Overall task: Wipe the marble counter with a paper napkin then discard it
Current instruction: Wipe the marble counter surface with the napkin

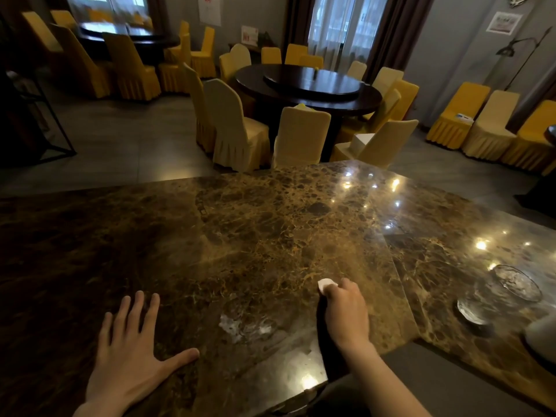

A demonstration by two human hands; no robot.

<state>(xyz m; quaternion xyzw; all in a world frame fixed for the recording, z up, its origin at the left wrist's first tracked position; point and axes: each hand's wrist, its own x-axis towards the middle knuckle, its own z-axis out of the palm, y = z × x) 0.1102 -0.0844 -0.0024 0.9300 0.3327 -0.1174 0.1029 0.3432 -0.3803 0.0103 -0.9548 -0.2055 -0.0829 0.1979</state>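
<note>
Right grip (346, 308): your fist is clamped on the paper napkin (326, 285), which pokes out forward onto the desk (255, 230).
Left grip (126, 353): your fingers are spread flat on the desk.

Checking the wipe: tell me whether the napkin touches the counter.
Touching. The head view shows the right hand pressing the paper napkin onto the marble counter, no gap visible.

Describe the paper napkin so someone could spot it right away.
Start at the marble counter in the foreground. The right hand presses near its front edge, and the napkin is the small white wad at its fingertips, the only white thing there.
</note>
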